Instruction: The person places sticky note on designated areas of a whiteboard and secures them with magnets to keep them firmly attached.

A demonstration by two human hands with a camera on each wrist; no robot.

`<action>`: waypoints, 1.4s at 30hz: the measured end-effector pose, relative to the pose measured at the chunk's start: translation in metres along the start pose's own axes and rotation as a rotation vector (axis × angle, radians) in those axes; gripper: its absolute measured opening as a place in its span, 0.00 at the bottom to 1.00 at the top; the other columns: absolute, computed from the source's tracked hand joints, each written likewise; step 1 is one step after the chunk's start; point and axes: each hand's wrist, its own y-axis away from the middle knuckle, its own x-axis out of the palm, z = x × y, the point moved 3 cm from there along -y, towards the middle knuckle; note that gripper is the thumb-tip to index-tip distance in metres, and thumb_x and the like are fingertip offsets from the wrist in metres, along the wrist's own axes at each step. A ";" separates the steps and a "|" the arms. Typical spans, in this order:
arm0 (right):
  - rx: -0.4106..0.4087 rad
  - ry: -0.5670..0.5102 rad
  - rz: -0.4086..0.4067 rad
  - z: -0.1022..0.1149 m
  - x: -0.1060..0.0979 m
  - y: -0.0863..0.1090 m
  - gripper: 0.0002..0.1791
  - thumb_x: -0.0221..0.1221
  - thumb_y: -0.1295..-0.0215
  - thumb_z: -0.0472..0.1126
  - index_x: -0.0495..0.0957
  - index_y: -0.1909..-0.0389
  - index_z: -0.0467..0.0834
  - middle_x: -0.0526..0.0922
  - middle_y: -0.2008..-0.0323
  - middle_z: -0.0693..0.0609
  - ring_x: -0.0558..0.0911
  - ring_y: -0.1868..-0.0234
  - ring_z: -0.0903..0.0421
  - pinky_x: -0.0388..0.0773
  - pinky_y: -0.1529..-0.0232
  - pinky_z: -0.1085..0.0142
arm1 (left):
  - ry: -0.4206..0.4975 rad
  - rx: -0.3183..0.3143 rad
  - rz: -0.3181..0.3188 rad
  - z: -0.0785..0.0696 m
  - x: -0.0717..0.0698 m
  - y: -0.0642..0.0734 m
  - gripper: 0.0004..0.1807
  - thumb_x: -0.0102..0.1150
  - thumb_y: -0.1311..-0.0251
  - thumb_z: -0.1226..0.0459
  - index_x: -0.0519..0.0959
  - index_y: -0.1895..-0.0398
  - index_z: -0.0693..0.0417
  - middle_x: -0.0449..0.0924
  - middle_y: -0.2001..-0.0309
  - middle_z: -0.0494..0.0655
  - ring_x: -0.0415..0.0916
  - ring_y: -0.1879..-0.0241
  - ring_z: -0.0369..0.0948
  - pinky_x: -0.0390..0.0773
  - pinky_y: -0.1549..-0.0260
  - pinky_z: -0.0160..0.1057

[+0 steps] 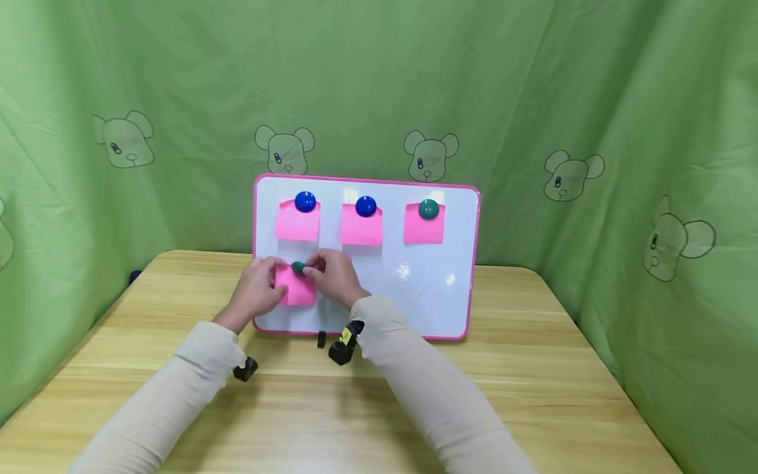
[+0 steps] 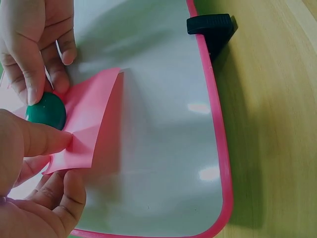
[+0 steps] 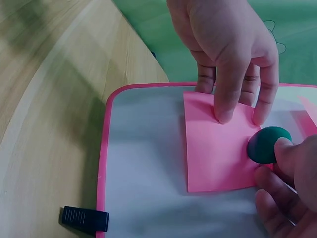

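A pink sticky note (image 1: pixel 296 289) lies against the lower left of a whiteboard (image 1: pixel 379 289) with a pink frame. My left hand (image 1: pixel 257 288) pinches this note along its left side, thumb in front and fingers at the edge behind. With thumb and fingertips, my right hand (image 1: pixel 336 273) holds a round green magnet (image 3: pixel 269 145) at the note's top edge. The left wrist view shows the magnet (image 2: pixel 47 110) overlapping the note (image 2: pixel 89 124), whose bottom edge stands off the board and casts a shadow.
Above hang three pink notes, two under blue magnets (image 1: pixel 304 201) and one under a green magnet (image 1: pixel 429 209). A black clip-like foot (image 1: pixel 322 339) sits at the board's lower edge. The board stands on a wooden table (image 1: pixel 533 368) before a green curtain (image 1: pixel 367 79).
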 end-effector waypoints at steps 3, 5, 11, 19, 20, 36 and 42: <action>-0.008 0.014 -0.001 0.003 0.003 -0.001 0.03 0.64 0.37 0.38 0.82 0.67 0.42 0.80 0.72 0.54 0.75 0.69 0.60 0.73 0.68 0.72 | 0.001 0.003 -0.004 0.001 0.000 0.000 0.25 0.64 0.49 0.72 0.73 0.45 0.66 0.69 0.59 0.58 0.72 0.61 0.50 0.77 0.62 0.45; -0.014 0.021 -0.012 0.005 0.004 -0.002 0.03 0.64 0.37 0.38 0.83 0.67 0.43 0.80 0.72 0.55 0.75 0.69 0.60 0.72 0.68 0.72 | 0.004 0.002 -0.004 0.001 -0.001 0.001 0.25 0.64 0.49 0.73 0.73 0.44 0.67 0.69 0.58 0.58 0.72 0.61 0.50 0.77 0.61 0.45; 0.011 0.058 -0.079 0.007 0.007 -0.001 0.05 0.63 0.36 0.41 0.82 0.69 0.44 0.79 0.74 0.56 0.74 0.71 0.59 0.71 0.69 0.70 | 0.008 0.003 -0.001 0.000 -0.001 0.001 0.27 0.65 0.49 0.73 0.72 0.43 0.67 0.69 0.57 0.58 0.72 0.59 0.51 0.77 0.60 0.46; 0.064 0.089 -0.125 0.005 0.009 0.000 0.07 0.62 0.35 0.44 0.78 0.71 0.47 0.77 0.77 0.56 0.73 0.73 0.59 0.69 0.72 0.69 | -0.005 0.030 -0.016 0.000 -0.001 0.000 0.27 0.65 0.50 0.74 0.72 0.43 0.65 0.69 0.59 0.58 0.71 0.61 0.51 0.76 0.61 0.47; 0.067 0.091 -0.129 0.005 0.010 0.000 0.08 0.62 0.35 0.44 0.78 0.72 0.47 0.77 0.77 0.56 0.74 0.73 0.59 0.69 0.72 0.69 | -0.006 0.034 -0.018 0.001 -0.001 0.000 0.27 0.65 0.50 0.74 0.72 0.43 0.65 0.70 0.58 0.58 0.71 0.61 0.51 0.76 0.61 0.47; 0.070 0.215 -0.206 0.003 0.014 0.001 0.07 0.62 0.34 0.46 0.77 0.71 0.49 0.80 0.73 0.57 0.78 0.71 0.60 0.75 0.70 0.66 | 0.005 0.040 -0.018 -0.001 0.000 -0.002 0.27 0.65 0.51 0.74 0.72 0.44 0.64 0.71 0.57 0.58 0.73 0.61 0.51 0.78 0.61 0.47; 0.063 0.270 -0.227 0.005 0.014 0.003 0.07 0.62 0.34 0.46 0.77 0.69 0.48 0.80 0.72 0.55 0.79 0.71 0.58 0.75 0.72 0.65 | 0.006 0.047 -0.021 0.000 0.000 -0.002 0.26 0.65 0.51 0.74 0.73 0.45 0.65 0.71 0.57 0.58 0.73 0.61 0.51 0.77 0.61 0.47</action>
